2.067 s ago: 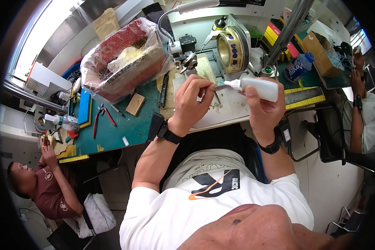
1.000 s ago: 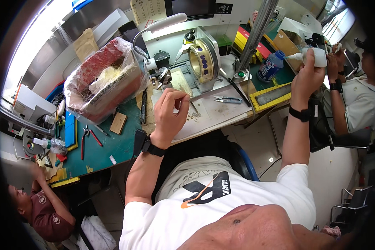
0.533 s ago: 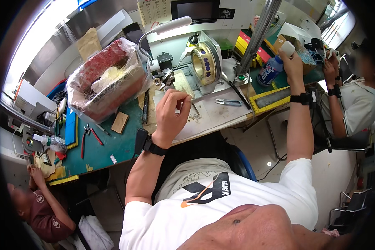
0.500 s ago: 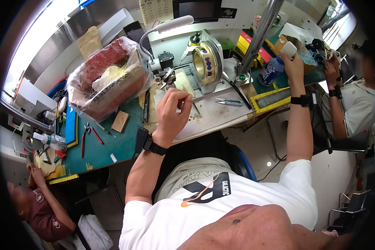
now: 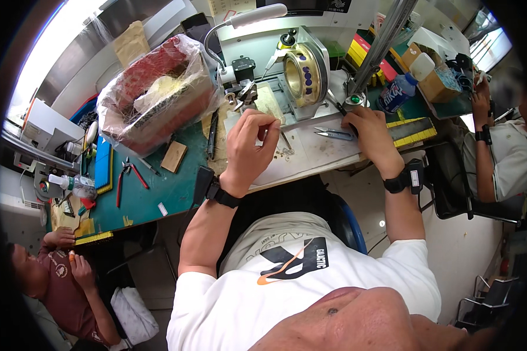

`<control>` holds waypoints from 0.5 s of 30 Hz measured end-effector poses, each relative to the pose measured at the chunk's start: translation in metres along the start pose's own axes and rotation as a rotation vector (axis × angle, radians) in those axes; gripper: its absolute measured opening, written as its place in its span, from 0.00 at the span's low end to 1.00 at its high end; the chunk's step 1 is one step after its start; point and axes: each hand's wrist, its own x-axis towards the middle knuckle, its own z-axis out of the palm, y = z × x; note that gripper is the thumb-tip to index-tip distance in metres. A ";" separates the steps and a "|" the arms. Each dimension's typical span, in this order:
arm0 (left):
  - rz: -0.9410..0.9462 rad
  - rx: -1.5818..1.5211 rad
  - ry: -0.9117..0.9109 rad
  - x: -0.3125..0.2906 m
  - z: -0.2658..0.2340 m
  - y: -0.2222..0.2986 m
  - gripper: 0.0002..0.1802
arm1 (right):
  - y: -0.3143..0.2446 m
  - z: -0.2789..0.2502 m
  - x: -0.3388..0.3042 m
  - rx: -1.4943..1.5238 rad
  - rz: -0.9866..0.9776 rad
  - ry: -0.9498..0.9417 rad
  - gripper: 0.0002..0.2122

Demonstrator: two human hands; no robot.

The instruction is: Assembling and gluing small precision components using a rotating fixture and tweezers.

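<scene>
the black tool [image 5: 336, 104] ran up to the right hand [image 5: 371, 133], its grip impossible to tell; snips [image 5: 334, 134] lay just left; the left hand [image 5: 249, 147] had fingertips together

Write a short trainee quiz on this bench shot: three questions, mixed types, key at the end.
1. Which is nearest the right hand? A) desk lamp B) snips C) plastic-lined box
2. True or false: the red-handled pliers lie on the green tabletop.
3. Fill in: the hand nearer the wooden block is the ____.

Key: 1. B; 2. True; 3. left hand.
</scene>
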 end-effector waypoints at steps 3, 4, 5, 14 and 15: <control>0.013 0.001 0.005 0.002 0.000 0.000 0.09 | 0.008 -0.003 0.005 0.066 -0.070 0.027 0.12; 0.018 0.003 0.011 0.003 0.000 0.000 0.09 | 0.007 -0.006 0.007 0.102 -0.098 0.046 0.11; 0.023 0.005 0.016 0.003 0.000 0.001 0.09 | 0.005 -0.011 0.008 0.158 -0.072 0.086 0.11; 0.045 0.054 0.019 0.003 0.000 -0.002 0.10 | -0.027 -0.037 -0.011 1.312 0.314 0.794 0.10; 0.040 0.058 0.015 0.003 0.000 -0.001 0.11 | -0.030 -0.040 -0.012 1.426 0.257 0.737 0.10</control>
